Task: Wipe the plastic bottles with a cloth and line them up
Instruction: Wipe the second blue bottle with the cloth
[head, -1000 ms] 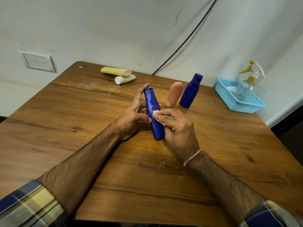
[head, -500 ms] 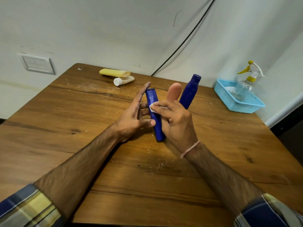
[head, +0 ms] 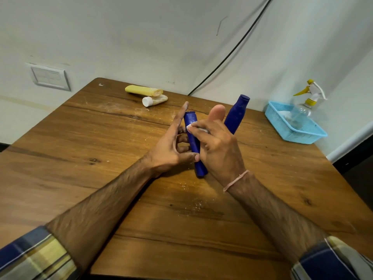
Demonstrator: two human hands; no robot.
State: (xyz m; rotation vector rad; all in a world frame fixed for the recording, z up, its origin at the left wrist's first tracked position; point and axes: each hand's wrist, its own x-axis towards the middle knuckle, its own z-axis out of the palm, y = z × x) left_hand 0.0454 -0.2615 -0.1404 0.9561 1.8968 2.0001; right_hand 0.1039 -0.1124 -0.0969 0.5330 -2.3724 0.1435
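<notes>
A dark blue bottle [head: 193,142] stands near the middle of the wooden table [head: 101,158]. My left hand [head: 173,146] steadies it from the left, thumb against its lower part and index finger stretched up beside its top. My right hand [head: 216,146] pinches a small white cloth [head: 190,126] and presses it on the bottle's upper part. Behind my right hand stand a pink bottle [head: 217,111], mostly hidden, and a second blue bottle [head: 236,116]. A yellow tube [head: 143,90] and a white-capped tube [head: 154,100] lie at the table's far edge.
A light blue basket [head: 292,128] holding a clear spray bottle [head: 302,110] with a yellow nozzle sits at the table's far right. White crumbs are scattered on the wood in front of my hands. A black cable runs down the wall behind the table.
My right hand has slid the cloth up the blue bottle, from its middle toward its top. My left hand stays against the bottle.
</notes>
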